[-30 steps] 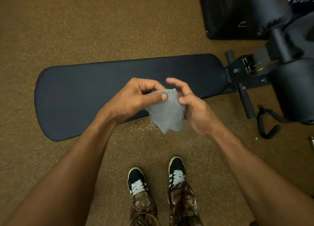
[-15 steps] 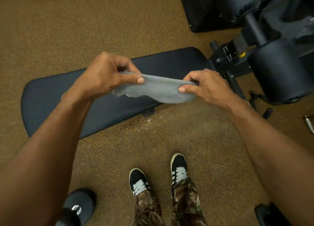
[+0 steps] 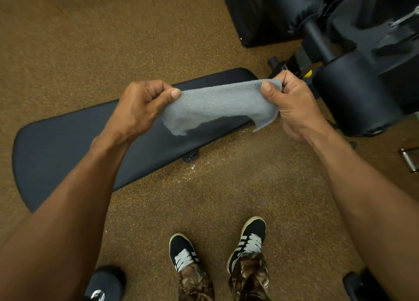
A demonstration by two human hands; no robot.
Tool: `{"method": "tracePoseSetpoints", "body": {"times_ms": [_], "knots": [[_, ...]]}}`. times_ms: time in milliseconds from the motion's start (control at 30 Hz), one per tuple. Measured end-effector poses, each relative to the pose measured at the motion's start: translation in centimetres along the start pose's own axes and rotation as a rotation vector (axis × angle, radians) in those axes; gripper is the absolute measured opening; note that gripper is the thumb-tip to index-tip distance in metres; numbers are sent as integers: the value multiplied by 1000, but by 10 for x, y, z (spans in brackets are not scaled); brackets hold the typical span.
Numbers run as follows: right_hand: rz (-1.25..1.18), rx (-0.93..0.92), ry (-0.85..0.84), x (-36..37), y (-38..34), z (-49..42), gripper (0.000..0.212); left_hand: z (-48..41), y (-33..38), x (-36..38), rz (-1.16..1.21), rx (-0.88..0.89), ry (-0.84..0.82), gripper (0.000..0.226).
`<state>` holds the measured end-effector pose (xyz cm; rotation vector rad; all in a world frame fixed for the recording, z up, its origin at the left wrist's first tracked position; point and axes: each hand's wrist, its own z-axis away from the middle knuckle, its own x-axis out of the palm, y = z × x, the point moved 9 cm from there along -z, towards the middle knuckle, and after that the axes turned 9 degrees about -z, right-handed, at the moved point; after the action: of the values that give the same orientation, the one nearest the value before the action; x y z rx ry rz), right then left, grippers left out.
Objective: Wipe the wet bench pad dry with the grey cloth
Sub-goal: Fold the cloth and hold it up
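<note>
At mid-frame the left hand (image 3: pixel 145 105) and right hand (image 3: pixel 292 103) each pinch an end of the cloth (image 3: pixel 217 105), stretched in the air above the pad (image 3: pixel 74 142), not touching it. Wiping looks not yet begun; the whole pad remains.

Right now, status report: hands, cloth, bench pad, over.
Left hand and right hand each pinch one end of the grey cloth, stretched between them. Cloth over the bench pad, wiping not begun. Nothing seen in the way.
</note>
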<state>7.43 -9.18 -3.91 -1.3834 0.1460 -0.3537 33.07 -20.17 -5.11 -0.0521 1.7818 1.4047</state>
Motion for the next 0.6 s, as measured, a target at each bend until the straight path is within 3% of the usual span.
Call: {"method": "tracePoseSetpoints", "body": {"times_ms": [100,200,300,433,600], "knots": [[-32,-9,116,-17,-4,-1,18,-3,14,16,11,5,12,32],[9,-23,176,-33,-10,-1,14,-6,19,42,252,-90,-71,36],[42,-40,188,-51,-18,-3,11,-9,20,62,306,-146,-152,40],[195,-21,128,-73,-18,-2,13,-11,23,79,409,-184,-70,24],[128,47,70,-90,-12,-1,5,-14,26,101,694,-272,42,14]]}}
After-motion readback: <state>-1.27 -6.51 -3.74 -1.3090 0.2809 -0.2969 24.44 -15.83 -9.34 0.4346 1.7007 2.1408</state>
